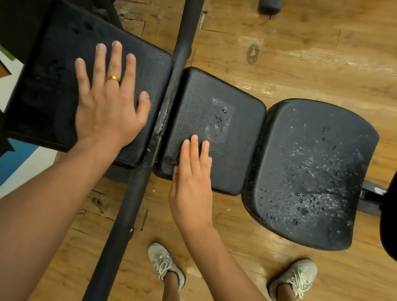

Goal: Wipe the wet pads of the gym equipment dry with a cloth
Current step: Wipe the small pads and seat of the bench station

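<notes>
Resting: left hand [107, 107] lies flat on the left pad [55, 68], fingers straight and spread, gripping nothing; one gold ring [113, 78] on a finger.
Right hand [193, 179]: flat on the near left corner of the middle pad [230, 134], fingers straight and together, grasping nothing that shows.
Pads: three black ones in a row, left, middle and right.
Middle pad: one wet patch with drops just beyond the right fingertips.
Right pad [311, 173]: well apart from both hands, speckled with drops over most of its top.
Cloth: cannot tell whether one lies under either palm.
Bar [123, 216]: one, black, running between the left and middle pads.
Hands: two.
Shoes [164, 263]: two, on the wood floor [322, 65] near the pads.
</notes>
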Demonstrator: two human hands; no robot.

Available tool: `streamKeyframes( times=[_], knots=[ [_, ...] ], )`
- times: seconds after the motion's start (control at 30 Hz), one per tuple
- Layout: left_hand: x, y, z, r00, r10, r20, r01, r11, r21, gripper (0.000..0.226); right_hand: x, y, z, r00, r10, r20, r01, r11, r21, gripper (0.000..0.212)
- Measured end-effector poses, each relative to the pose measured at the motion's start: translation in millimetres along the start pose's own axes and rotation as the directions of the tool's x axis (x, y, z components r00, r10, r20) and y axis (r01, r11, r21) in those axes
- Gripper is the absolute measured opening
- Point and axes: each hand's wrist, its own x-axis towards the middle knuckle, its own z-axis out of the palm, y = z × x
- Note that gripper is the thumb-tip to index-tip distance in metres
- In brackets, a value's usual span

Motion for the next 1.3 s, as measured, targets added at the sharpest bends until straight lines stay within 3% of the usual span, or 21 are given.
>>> streamKeyframes(
  times=[0.33,0.43,0.6,0.97,1.07,1.2,1.3],
  knots=[
    [1.2,0.1,0.3,1.000,0.006,0.012,-0.006,1.000,0.014,0.067,163.3,-4.1,-22.9,0.983,0.107,-0.150,-0.096,0.992,0.080,0.057],
    [0.8,0.1,-1.1,1.000,0.000,0.018,0.000,1.000,0.017,0.067,127.9,-13.4,-13.3,0.975,0.132,-0.181,-0.113,0.987,0.115,0.056],
    [0.8,1.3,-3.6,1.000,-0.001,0.023,0.001,1.000,0.009,0.067,9.6,-21.2,1.2,0.999,0.028,-0.036,-0.026,0.998,0.059,0.056],
    [0.9,0.4,-1.7,1.000,0.005,0.016,-0.005,1.000,0.001,0.066,167.3,-7.7,-23.5,0.973,0.145,-0.181,-0.134,0.988,0.072,0.055],
    [0.8,0.6,-1.2,1.000,0.004,0.017,-0.004,1.000,0.008,0.066,128.2,-15.3,-14.9,0.971,0.140,-0.195,-0.124,0.988,0.088,0.056],
    [-0.3,0.9,-1.1,1.000,0.004,0.013,-0.004,1.000,0.012,0.066,29.0,-26.3,0.9,0.996,0.035,-0.080,-0.030,0.998,0.052,0.055],
    [-0.9,0.9,-1.1,1.000,0.005,0.006,-0.005,1.000,0.016,0.066,9.8,-16.0,5.2,0.999,-0.034,-0.031,0.035,0.999,0.024,0.055]
  ],
)
